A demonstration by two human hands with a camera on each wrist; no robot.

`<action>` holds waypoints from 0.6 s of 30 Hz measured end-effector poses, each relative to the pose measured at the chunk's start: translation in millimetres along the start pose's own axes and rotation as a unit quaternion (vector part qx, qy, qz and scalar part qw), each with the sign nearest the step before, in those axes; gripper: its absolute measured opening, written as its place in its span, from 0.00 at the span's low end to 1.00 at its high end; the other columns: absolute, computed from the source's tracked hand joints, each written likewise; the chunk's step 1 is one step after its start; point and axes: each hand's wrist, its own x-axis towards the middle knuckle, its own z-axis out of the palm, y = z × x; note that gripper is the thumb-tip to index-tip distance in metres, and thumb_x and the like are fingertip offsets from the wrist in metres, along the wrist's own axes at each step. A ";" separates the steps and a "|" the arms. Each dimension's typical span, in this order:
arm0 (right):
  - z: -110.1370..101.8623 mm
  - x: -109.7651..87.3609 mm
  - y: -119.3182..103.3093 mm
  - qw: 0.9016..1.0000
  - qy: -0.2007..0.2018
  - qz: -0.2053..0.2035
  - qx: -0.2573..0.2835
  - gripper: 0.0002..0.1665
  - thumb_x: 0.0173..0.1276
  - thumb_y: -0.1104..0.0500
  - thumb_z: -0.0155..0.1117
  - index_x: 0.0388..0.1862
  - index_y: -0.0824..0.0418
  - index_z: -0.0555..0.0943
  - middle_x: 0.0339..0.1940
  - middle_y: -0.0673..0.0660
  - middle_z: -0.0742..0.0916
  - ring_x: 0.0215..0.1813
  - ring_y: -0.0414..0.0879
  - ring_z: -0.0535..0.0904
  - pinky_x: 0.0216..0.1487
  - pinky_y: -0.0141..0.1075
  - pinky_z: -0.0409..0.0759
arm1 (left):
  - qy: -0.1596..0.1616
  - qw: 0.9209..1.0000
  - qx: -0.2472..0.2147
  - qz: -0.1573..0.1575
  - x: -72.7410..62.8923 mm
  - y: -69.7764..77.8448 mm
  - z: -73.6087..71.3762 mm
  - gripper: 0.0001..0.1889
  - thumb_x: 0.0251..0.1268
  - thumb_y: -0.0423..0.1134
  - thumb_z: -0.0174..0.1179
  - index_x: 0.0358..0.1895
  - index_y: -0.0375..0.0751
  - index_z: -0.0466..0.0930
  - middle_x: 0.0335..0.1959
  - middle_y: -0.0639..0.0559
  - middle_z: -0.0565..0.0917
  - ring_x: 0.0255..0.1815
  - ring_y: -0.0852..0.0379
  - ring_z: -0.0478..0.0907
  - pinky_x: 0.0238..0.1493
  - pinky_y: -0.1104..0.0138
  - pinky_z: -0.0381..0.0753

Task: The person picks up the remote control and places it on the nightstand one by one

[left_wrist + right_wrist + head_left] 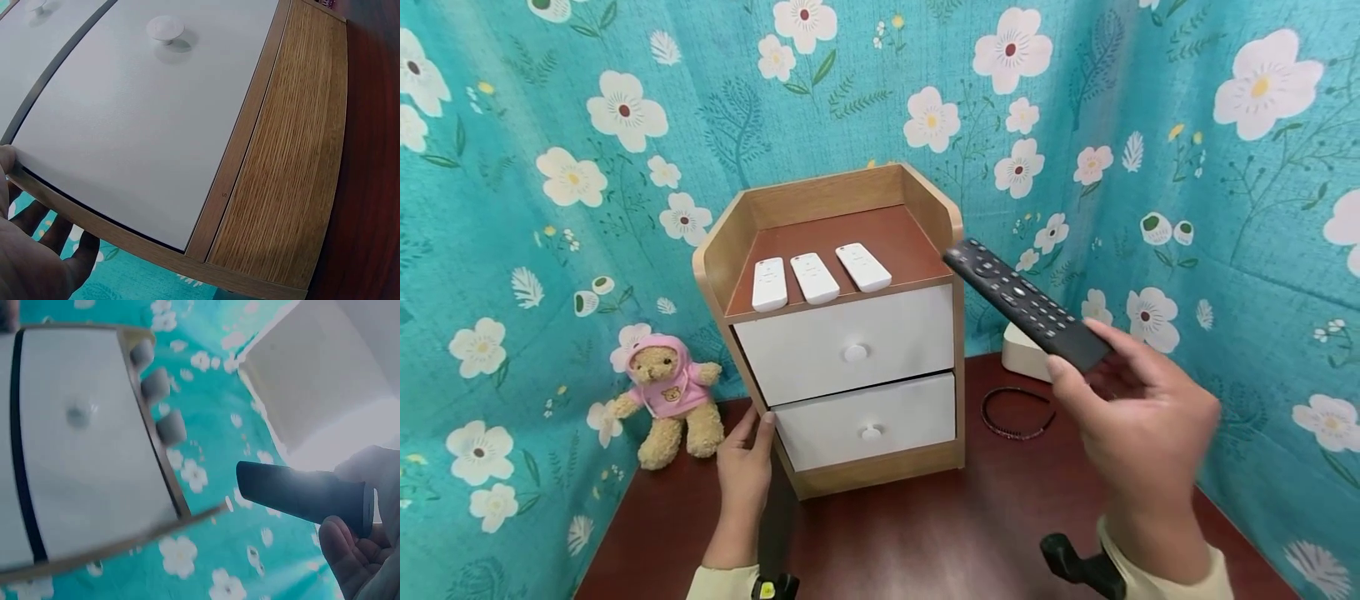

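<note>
A black remote control (pixel 1018 296) is in my right hand (pixel 1150 421), pinched near its lower end between thumb and fingers. It is held in the air at the right of a small wooden cabinet (pixel 883 468), buttons showing in the head view. My left hand (pixel 743 471) grips the cabinet's left front edge, thumb at the front and fingers along the side, seen also in the left wrist view. Three white remote controls (pixel 814 277) lie in a row on the cabinet's reddish-brown top. Both white drawers, upper (pixel 887 333) and lower (pixel 827 431), are closed.
A teddy bear (pixel 670 400) in a pink hoodie sits left of the cabinet. On the right are a dark headband (pixel 1037 433) and a white object (pixel 1024 354), partly hidden by the remote and hand. Flowered teal curtains (pixel 865 100) surround the dark red table (pixel 895 542).
</note>
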 end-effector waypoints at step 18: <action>132.8 44.7 3.3 0.979 -0.103 -0.095 -0.145 0.32 0.66 0.45 0.81 0.57 0.67 0.91 0.42 0.64 0.94 0.40 0.55 0.89 0.40 0.48 0.86 | -0.016 1.000 0.009 -0.008 1.2 -0.5 -1.8 0.27 0.81 0.44 0.67 0.76 0.38 0.78 0.78 0.40 0.76 0.78 0.40 0.72 0.54 0.87 0.71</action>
